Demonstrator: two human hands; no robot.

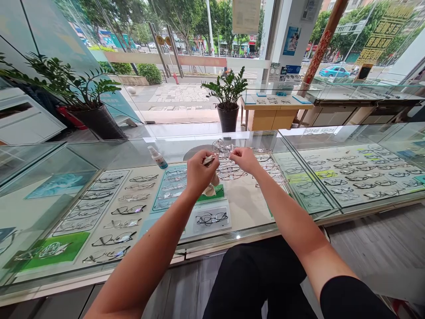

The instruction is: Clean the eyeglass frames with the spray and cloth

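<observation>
My left hand (201,170) is closed around a pale cleaning cloth (210,189), which hangs below the fingers. Thumb and fingers of my right hand (245,159) pinch a thin-framed pair of eyeglasses (219,145) above the glass counter. The eyeglasses reach across between my two hands; whether the left fingers also grip them is hard to make out against the frames behind. A white spray bottle (157,157) with a blue label stands on the counter to the left of my left hand.
Under the glass of the display counter (245,217) lie rows of eyeglasses (129,209). Dark-framed glasses (211,218) lie on a light stand near the front. Beyond the counter are a potted plant (228,116), a wooden display case (270,116) and large windows.
</observation>
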